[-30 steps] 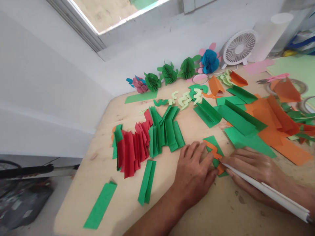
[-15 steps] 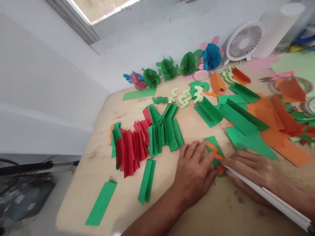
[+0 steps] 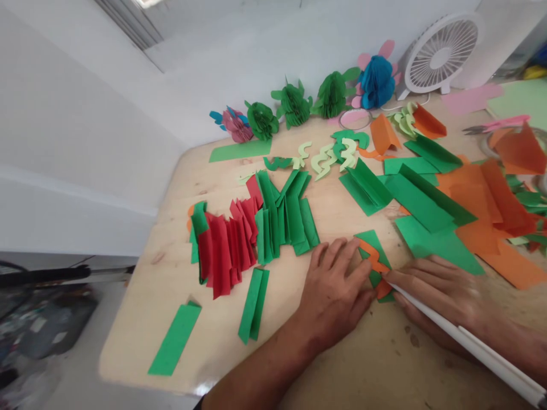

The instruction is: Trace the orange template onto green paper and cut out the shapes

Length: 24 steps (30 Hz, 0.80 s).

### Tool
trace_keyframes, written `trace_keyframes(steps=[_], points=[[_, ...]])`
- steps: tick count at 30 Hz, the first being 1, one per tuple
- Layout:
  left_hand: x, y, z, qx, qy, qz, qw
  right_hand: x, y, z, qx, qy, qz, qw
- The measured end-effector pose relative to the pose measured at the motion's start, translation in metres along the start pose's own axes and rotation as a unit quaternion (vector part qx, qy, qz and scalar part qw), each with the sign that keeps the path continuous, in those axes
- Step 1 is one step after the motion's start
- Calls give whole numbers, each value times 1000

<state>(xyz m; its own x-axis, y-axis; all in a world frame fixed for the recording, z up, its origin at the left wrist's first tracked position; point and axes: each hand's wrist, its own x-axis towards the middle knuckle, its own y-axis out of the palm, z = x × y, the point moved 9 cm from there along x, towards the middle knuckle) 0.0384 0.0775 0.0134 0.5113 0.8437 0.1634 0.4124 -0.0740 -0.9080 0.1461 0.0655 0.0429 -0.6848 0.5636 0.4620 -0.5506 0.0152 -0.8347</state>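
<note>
My right hand (image 3: 444,293) is closed around a long white pen (image 3: 474,341), its tip down on a wavy orange paper cutout (image 3: 372,254). That cutout lies over a small green paper piece (image 3: 372,236) on the table. My left hand (image 3: 331,287) rests flat with fingers spread; its index finger and thumb touch the left side of the cutout and the green paper. Left of it stand pleated green paper strips (image 3: 288,219) and folded red paper strips (image 3: 224,245).
Folded green papers (image 3: 421,202) and orange papers (image 3: 474,199) cover the right side. Paper honeycomb figures, one of them blue (image 3: 376,82), line the wall beside a white fan (image 3: 442,57). Pink-handled pliers (image 3: 498,125) lie at the far right. Pale green wavy cutouts (image 3: 323,161) are scattered mid-table.
The view has shifted slightly, with the fan and figures now nearer the top edge. Both hands stay in place on the cutout, and the pen tip has barely moved.
</note>
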Motion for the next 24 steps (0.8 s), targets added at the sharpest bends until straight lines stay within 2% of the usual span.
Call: trace_keyframes(steps=[14, 24], points=[[-1, -15, -1, -16, 23, -64, 998, -2, 2, -2, -2, 29, 6, 1000], [-2, -13, -2, -27, 24, -61, 998, 0, 3, -4, -4, 29, 14, 999]])
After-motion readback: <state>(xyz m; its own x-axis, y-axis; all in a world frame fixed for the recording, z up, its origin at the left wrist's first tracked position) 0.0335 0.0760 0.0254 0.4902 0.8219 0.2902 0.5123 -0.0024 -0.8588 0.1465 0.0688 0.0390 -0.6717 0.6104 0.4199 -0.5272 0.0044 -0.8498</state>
